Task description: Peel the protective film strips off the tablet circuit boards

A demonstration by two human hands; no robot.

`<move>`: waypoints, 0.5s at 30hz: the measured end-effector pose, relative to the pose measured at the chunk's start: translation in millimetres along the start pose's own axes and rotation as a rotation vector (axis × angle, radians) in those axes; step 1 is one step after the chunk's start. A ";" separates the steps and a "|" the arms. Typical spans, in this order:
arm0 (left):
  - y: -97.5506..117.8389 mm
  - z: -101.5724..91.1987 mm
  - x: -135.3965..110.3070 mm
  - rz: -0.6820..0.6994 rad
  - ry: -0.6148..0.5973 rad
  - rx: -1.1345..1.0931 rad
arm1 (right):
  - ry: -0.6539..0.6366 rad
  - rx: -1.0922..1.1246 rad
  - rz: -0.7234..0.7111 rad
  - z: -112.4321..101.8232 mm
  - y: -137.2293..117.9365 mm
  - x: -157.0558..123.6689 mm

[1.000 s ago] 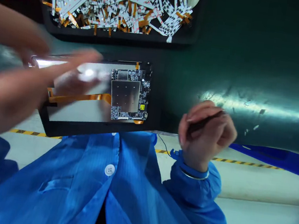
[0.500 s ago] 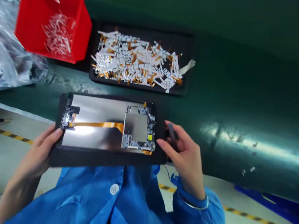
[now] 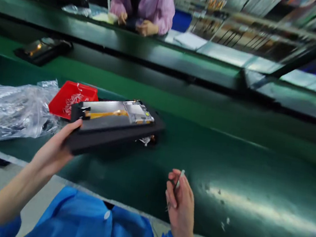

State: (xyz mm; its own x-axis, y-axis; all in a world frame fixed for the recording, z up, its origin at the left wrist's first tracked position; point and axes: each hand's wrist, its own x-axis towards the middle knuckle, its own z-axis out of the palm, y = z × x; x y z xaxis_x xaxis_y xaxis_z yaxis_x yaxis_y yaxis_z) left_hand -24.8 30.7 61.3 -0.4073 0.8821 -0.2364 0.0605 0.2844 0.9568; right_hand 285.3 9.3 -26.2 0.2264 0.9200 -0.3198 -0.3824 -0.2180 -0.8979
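Note:
My left hand [image 3: 55, 147] grips the near left corner of a black tray [image 3: 106, 137] and holds it lifted above the green belt. In the tray lies a tablet back [image 3: 115, 113] with a silver plate, an orange flex cable and a circuit board at its right end. My right hand [image 3: 180, 203] hovers over the belt's near edge, fingers curled round thin tweezers [image 3: 178, 179] that point upward. Blue sleeves cover both my arms.
A red bin [image 3: 72, 97] and crumpled clear plastic [image 3: 10, 109] sit to the left behind the tray. The green conveyor belt [image 3: 228, 159] stretches right. Another dark tray [image 3: 41, 50] lies on the far lane. A person in a pink coat [image 3: 144, 2] works across the line.
The camera has tilted up from the bench to the line. My left hand has lifted the tray with the tablet off the belt. My right hand has let go of the tray and drawn back.

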 end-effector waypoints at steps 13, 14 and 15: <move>52.4 129.8 150.8 -0.059 -0.273 -0.279 | -0.084 -0.100 -0.058 -2.6 20.3 -13.6; 53.5 127.5 149.0 -0.033 -0.319 -0.235 | -0.093 -0.109 -0.050 -1.7 19.5 -13.8; 53.6 124.0 145.4 0.008 -0.356 -0.188 | -0.099 -0.122 -0.043 -0.8 18.5 -14.2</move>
State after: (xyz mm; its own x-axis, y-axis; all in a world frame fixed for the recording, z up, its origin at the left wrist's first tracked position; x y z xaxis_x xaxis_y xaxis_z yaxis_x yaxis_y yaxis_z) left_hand 32.2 220.7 57.3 -0.0645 0.9682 -0.2416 -0.1185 0.2330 0.9652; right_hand 275.7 -8.0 -38.5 0.1488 0.9556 -0.2542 -0.2609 -0.2100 -0.9422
